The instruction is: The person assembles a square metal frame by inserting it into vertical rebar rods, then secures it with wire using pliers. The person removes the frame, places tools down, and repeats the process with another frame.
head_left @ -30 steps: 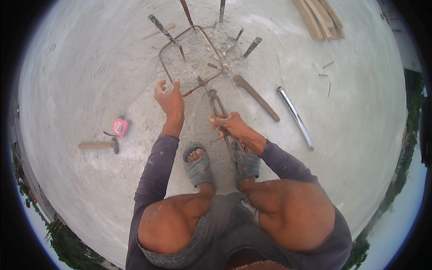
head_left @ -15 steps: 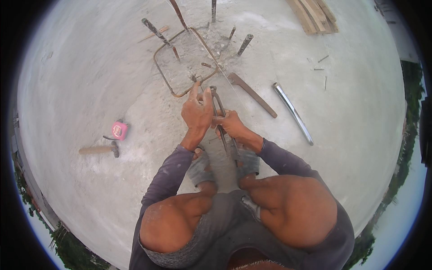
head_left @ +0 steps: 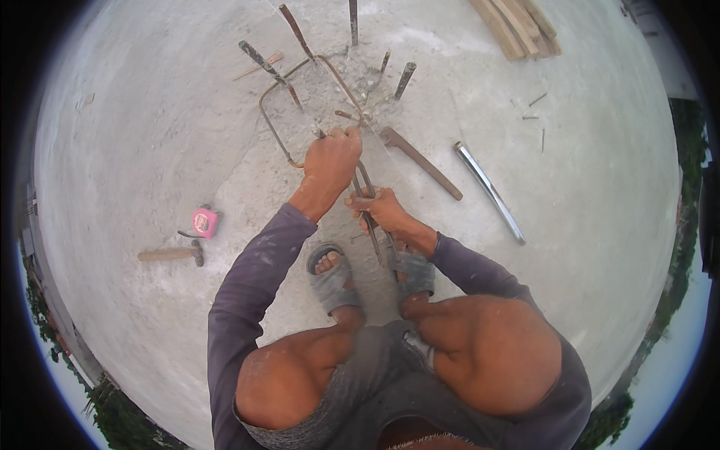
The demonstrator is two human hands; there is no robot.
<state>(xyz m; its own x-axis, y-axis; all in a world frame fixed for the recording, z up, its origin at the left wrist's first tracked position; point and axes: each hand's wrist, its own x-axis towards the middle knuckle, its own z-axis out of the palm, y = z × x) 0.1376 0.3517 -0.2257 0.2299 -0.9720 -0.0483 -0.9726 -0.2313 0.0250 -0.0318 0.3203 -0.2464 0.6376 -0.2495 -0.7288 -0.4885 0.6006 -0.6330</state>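
The person squats on a pale concrete floor (head_left: 150,135), knees wide, feet in grey sandals. The left hand (head_left: 331,157) is closed in a fist around the near side of a bent rebar loop (head_left: 271,120) that lies toward twelve o'clock from the feet. The right hand (head_left: 377,208) sits just beside it at about four o'clock, fingers wrapped round the long handles of a dark metal tool (head_left: 373,225) that run back toward the right sandal; I think it is a pair of pincers or cutters, though the head is hidden behind the left hand.

Beyond the loop, several rusty rebar stubs (head_left: 403,79) stick up from the concrete at twelve o'clock. At two o'clock of the hands lies a flat brown bar (head_left: 420,161), and farther out, well apart, a shiny metal tube (head_left: 489,191). Wooden planks (head_left: 517,26) lie at one o'clock near the rim.

At nine o'clock rests a small pink, squarish tape measure (head_left: 204,221), its face too small to make out, and just below it a hammer (head_left: 171,255) with a wooden handle.
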